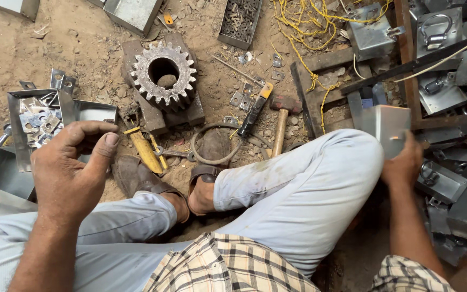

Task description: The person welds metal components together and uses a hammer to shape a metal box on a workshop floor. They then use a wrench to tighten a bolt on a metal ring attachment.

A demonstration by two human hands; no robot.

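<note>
Right hand pinches a blurred metal box, left hand spread empty; its sharp edges may cut.

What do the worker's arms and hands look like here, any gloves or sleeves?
No gloves: both the left hand and right hand are bare and dusty. The forearms are uncovered, with short checked sleeves in cream, brown and black. No watch or rings are visible.
</note>
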